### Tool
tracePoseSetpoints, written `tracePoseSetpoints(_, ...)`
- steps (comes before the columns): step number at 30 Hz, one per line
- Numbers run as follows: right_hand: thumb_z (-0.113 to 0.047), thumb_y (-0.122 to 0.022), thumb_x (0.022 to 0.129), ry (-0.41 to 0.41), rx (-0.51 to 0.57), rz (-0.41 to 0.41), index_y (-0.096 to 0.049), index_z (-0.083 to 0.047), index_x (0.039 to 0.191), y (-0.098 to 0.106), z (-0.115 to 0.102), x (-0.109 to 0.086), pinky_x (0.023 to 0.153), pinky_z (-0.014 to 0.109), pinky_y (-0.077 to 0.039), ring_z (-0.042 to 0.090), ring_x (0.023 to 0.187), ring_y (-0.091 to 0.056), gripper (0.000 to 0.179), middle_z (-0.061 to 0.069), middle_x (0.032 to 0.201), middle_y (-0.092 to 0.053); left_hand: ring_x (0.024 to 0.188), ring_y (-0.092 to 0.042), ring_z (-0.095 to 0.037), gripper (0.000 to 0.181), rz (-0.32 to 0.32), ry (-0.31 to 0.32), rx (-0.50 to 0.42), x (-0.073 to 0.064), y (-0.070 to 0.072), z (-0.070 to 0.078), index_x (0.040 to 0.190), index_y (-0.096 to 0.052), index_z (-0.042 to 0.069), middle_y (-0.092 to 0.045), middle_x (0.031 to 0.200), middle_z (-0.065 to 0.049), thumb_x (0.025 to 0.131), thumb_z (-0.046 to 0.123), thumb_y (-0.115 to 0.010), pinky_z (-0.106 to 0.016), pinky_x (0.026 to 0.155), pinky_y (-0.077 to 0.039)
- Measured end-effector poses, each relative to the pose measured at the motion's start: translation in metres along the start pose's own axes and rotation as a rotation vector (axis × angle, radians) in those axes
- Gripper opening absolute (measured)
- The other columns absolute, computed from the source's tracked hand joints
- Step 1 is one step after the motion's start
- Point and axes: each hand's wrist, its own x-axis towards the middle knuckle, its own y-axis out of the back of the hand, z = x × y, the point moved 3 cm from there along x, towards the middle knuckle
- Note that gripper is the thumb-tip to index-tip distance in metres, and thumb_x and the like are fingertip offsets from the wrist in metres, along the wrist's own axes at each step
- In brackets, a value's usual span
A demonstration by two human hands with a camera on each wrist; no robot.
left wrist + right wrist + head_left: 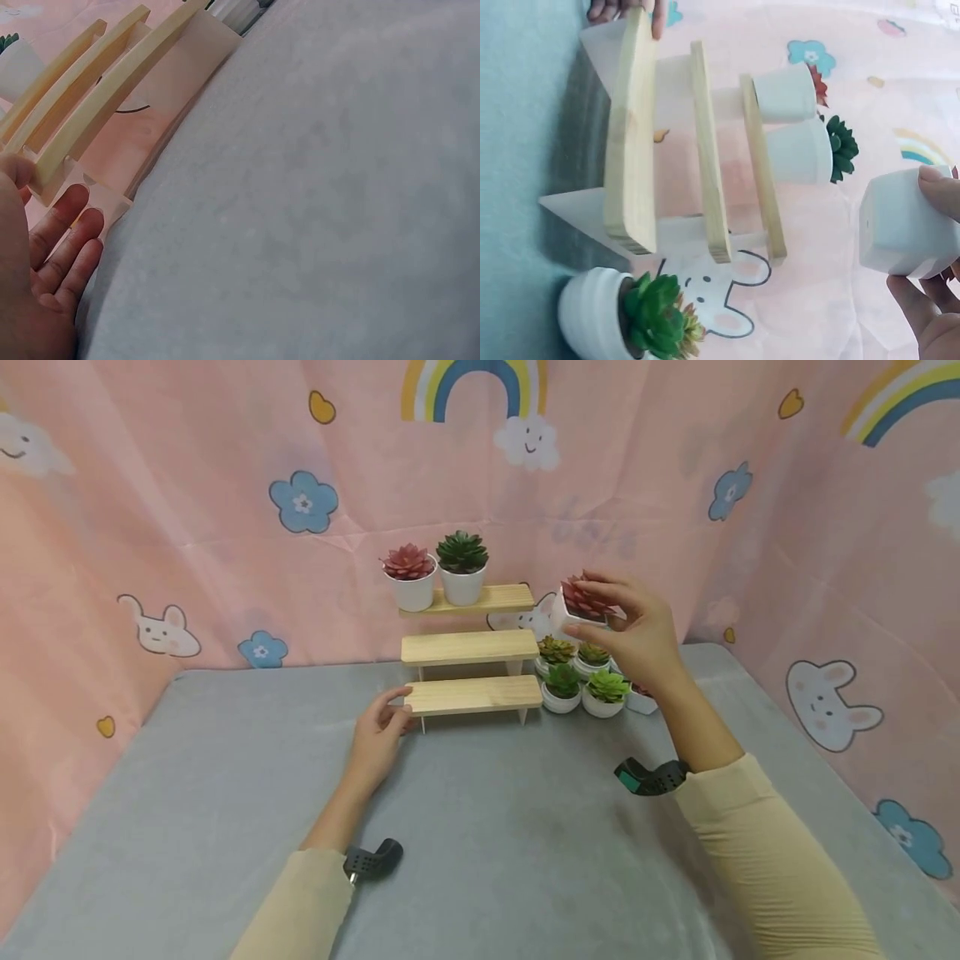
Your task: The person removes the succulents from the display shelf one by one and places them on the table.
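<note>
Up at the right of the stand, my right hand holds a potted red succulent in a squarish white pot, pinched between thumb and fingers. The right wrist view shows that pot tilted in mid-air. My left hand grips the left end of the lowest board of a three-step wooden stand; its other fingers hang loosely below the board. On the top step, toward the left, stand a red succulent and a dark green succulent, both in round white pots.
Several small potted succulents cluster on the grey tabletop, just right of the stand. Behind and at the sides hangs a pink printed cloth. A black band sits on each wrist.
</note>
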Motion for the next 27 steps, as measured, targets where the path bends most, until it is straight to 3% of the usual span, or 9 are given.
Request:
tracePoseSetpoints(8,0.009,-0.081,0.078,0.054,-0.017,-0.006,-0.068,0.002,0.126,-0.004,0.005,-0.031,0.092,0.012,-0.052,0.001,0.119,-0.058,0.05,0.02,0.139,-0.058,0.096,-0.072,-0.029,0.033,0.01,-0.006,-0.003,-0.001,0.002,0.0,0.136,-0.061,0.015,-0.073,0.106,-0.021,0.104,0.021,-0.056,-0.034,0.086,-0.058)
tracePoseSetpoints(12,0.01,-0.081,0.077,0.065,-0.029,-0.026,-0.069,0.002,0.125,-0.008,0.014,-0.045,0.091,0.011,-0.052,0.0,0.119,-0.058,0.05,0.019,0.139,-0.059,0.097,-0.072,-0.03,0.032,0.012,-0.003,0.001,0.0,0.002,0.0,0.136,-0.062,0.016,-0.073,0.106,-0.021,0.104,0.022,-0.056,-0.038,0.088,-0.058)
tracePoseSetpoints(21,0.006,-0.078,0.082,-0.082,0.021,-0.054,-0.066,0.003,0.13,-0.013,0.041,-0.068,0.092,0.009,-0.05,-0.003,0.122,-0.054,0.049,0.019,0.146,-0.053,0.094,-0.072,-0.025,0.033,0.008,-0.015,-0.003,0.001,0.001,-0.002,0.136,-0.062,0.014,-0.073,0.107,-0.021,0.104,0.021,-0.056,-0.032,0.085,-0.058)
tracePoseSetpoints(27,0.004,-0.08,0.081,-0.107,0.039,-0.096,-0.067,0.001,0.129,-0.014,0.06,-0.076,0.089,0.01,-0.052,-0.005,0.123,-0.054,0.05,0.02,0.145,-0.055,0.097,-0.071,-0.029,0.034,-0.006,-0.008,-0.002,0.0,0.001,-0.001,0.137,-0.06,0.013,-0.072,0.109,-0.023,0.104,0.021,-0.055,-0.035,0.088,-0.058)
